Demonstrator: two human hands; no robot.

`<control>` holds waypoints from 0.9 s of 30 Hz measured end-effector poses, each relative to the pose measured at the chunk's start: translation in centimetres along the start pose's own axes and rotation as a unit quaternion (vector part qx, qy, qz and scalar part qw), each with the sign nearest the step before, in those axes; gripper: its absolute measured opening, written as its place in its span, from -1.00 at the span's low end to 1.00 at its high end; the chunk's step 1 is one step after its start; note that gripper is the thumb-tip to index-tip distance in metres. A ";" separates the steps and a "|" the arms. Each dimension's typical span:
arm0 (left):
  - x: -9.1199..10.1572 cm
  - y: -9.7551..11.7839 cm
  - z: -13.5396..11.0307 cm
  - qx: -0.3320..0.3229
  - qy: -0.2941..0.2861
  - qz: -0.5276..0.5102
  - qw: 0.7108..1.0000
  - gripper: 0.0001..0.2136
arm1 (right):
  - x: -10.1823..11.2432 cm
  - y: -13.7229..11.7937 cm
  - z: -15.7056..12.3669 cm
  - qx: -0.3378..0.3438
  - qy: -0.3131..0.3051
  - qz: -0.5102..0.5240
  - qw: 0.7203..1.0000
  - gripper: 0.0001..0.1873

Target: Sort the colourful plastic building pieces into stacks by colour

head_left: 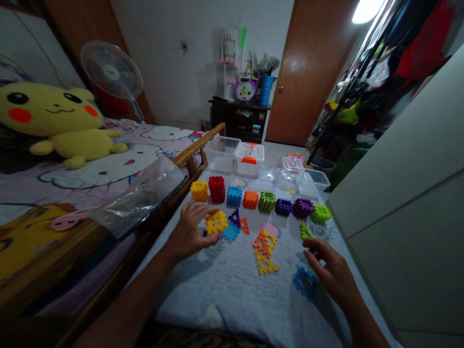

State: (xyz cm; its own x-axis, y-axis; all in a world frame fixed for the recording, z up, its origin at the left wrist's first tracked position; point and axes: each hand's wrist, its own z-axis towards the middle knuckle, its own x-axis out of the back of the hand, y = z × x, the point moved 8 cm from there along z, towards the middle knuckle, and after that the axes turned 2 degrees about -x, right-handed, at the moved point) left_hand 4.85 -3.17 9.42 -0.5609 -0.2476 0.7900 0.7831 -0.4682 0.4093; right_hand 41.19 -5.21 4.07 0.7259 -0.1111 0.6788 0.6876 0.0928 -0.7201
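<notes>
- L hand (192, 231) is resting at the yellow grid piece (216, 222), fingers curved and a bit spread, tips touching it; can't tell if it's pinching.
- R hand (331, 271) is hanging open w/ fingers spread, near the blue ring piece (305, 284) and the small green piece (306, 232), not clearly touching either.
- Flat pcs are lying loose btwn the hands: a teal piece (231, 232), a purple piece (235, 218), and an orange and yellow stack (266, 251).
- 8 built cubes (267, 201) are sitting in a row just past them, in yellow, red, blue, orange, green and purple.
- So far the cubes are looking done, and the loose flat pcs are looking not built yet.
- All of these are lying on a white fluffy blanket (217, 299).
- Clear plastic tubs (222, 153) are sitting past the row, and one tub w/ an orange latch (248, 158) is sitting among them.
- A see-through plastic bag (143, 198) is lying by the wood bed rail (197, 145).
- A big yellow plush toy (54, 121) is lying on the bed (90, 176), w/ a fan (112, 70) standing behind it.
</notes>
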 end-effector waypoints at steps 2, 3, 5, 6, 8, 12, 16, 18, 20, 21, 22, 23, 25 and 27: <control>3.0 -2.8 1.4 0.031 0.027 0.011 0.999 -0.58 | 0.1 0.5 -0.5 -0.012 0.005 0.018 1.000 -0.63; 4.3 -4.2 2.1 0.049 0.039 0.013 0.998 -0.56 | 0.0 0.8 -0.7 -0.021 0.007 0.029 0.999 -0.63; 6.1 -6.7 3.6 0.080 0.049 0.019 0.995 -0.53 | -0.4 1.5 -1.1 -0.040 0.009 0.053 0.998 -0.62; 6.6 -7.8 4.4 0.091 0.052 0.017 0.994 -0.52 | -0.7 1.9 -1.2 -0.048 0.010 0.062 0.997 -0.62; 6.6 -9.8 5.7 0.113 0.043 -0.010 0.993 -0.52 | -1.3 2.7 -1.4 -0.059 0.012 0.077 0.995 -0.62; 4.7 -12.2 7.6 0.125 -0.006 -0.098 0.987 -0.48 | -2.1 4.0 -1.3 -0.066 0.004 0.091 0.994 -0.59; 3.2 -13.3 8.4 0.137 -0.032 -0.145 0.979 -0.45 | -2.1 4.4 -1.1 -0.077 0.011 0.104 0.992 -0.59; 2.8 -13.9 8.6 0.146 -0.037 -0.161 0.975 -0.43 | -2.0 4.3 -1.0 -0.082 0.014 0.107 0.991 -0.58; 2.5 -14.6 8.8 0.152 -0.042 -0.175 0.972 -0.41 | -2.0 4.3 -0.9 -0.084 0.011 0.100 0.991 -0.56; 2.3 -15.0 8.9 0.153 -0.044 -0.179 0.971 -0.40 | -2.0 4.3 -0.9 -0.082 0.008 0.095 0.992 -0.55; 2.2 -15.3 9.0 0.154 -0.045 -0.181 0.970 -0.40 | -2.1 4.3 -0.9 -0.080 0.004 0.089 0.993 -0.55; 2.1 -15.5 9.1 0.154 -0.046 -0.183 0.970 -0.40 | -2.1 4.3 -0.8 -0.077 0.001 0.084 0.993 -0.55; 1.8 -15.7 9.3 0.151 -0.053 -0.192 0.968 -0.41 | -2.2 4.5 -0.8 -0.074 -0.004 0.076 0.994 -0.57; 1.4 -15.6 9.4 0.148 -0.065 -0.201 0.966 -0.42 | -2.3 4.8 -0.9 -0.075 -0.009 0.072 0.995 -0.58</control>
State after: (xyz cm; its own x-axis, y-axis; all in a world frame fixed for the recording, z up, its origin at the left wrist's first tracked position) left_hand -5.65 11.80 8.48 -0.8126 0.0228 0.5824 0.5616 -0.2370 0.7928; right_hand 42.76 -5.36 -1.08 0.8176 -0.0895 0.5687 0.5673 -0.0429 -0.8224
